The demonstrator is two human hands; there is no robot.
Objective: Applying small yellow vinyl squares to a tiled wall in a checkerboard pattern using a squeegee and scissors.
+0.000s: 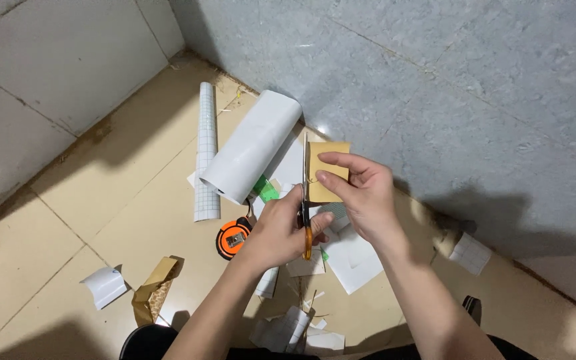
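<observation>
Beige floor tiles [101, 193] meet a grey wall [448, 87] at the far right; work is done low, over the floor. Largest item: white paper roll [251, 148], lying at centre far, with a thinner gridded roll [206, 150] just left of it. White offcuts [355, 260] lie scattered near the wrists, a folded tan scrap [155, 290] at near left, an orange tape measure [233, 238] left of the hands.

Left hand [278, 230] is closed around orange-handled scissors [305, 207], blades pointing far. Right hand [361, 197] pinches a small tan card [328, 173] between thumb and fingers, holding it above the floor, in front of the paper roll's near end.

Progress, as judged: blades lie along the card's left edge; cannot tell how deep the cut runs. The card looks mostly whole, so trimming appears early. The offcuts suggest other cutting is done.

Containers: none visible; all items loose on the floor.
</observation>
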